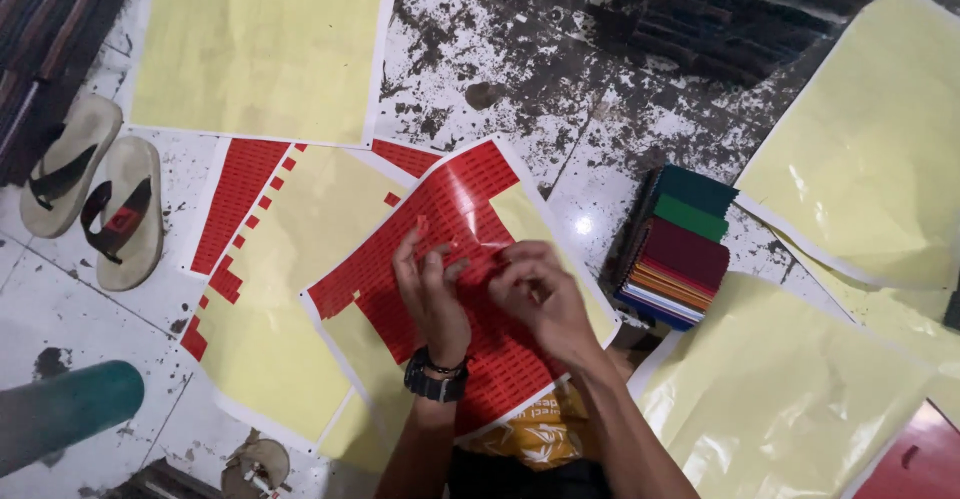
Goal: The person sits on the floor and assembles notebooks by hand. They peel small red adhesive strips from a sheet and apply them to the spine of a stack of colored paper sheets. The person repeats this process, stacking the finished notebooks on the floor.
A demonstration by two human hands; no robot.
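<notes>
A: Where the floor [600, 89] meets the left edge, what do you log first?

B: Two sandals [95, 194], pale with dark straps, side by side. Below them, one green cylinder [65, 409] entering from the left edge.

A: Sheets, counted?

B: One plain yellow backing sheet [258, 51] at upper left, flat on the floor. Below it one partly stripped sheet [280, 289], red stickers left along its left and top edges, yellow elsewhere. Overlapping that, one red sticker sheet [450, 209], tilted, lying on the person's lap and the floor; its lower left and upper right corners are stripped to yellow.

A: Hands?

B: Two, both over the red sticker sheet at its middle. Left hand [432, 294]: fingers drawn in narrow, tips pinched at a small red sticker [422, 225] lifting off the sheet. One black watch [436, 381] and one thin bracelet on that wrist. Right hand [540, 294]: fingers curled close, tips meeting the left hand's tips at the same spot; whether it grips anything, cannot tell.

A: Further right?

B: One stack of coloured sheets [680, 249], green on top, then dark red, then thin mixed layers. Beyond it, three overlapping yellow sheets [860, 179] reaching the right edge. One red piece [915, 459] in the bottom right corner.
</notes>
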